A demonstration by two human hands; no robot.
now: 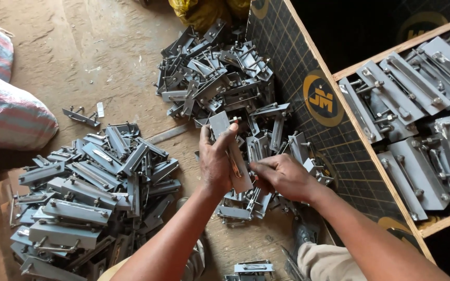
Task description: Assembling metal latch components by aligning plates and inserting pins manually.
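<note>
The floor was bare, dusty concrete and carried all loose parts. A dark crate with pale wooden edging stood at the right; grey metal brackets lay in rows inside its compartment. A striped sack rested at the left edge. One heap of grey bolted brackets lay at lower left, and a second heap lay at upper centre, against the crate wall.

The left hand was clamped around a flat grey bracket plate, held upright above the floor between the two heaps, thumb pressed on its face. The right hand touched the lower edge of the same plate, fingers curled closed on it. A single bracket lay apart, near the sack.
</note>
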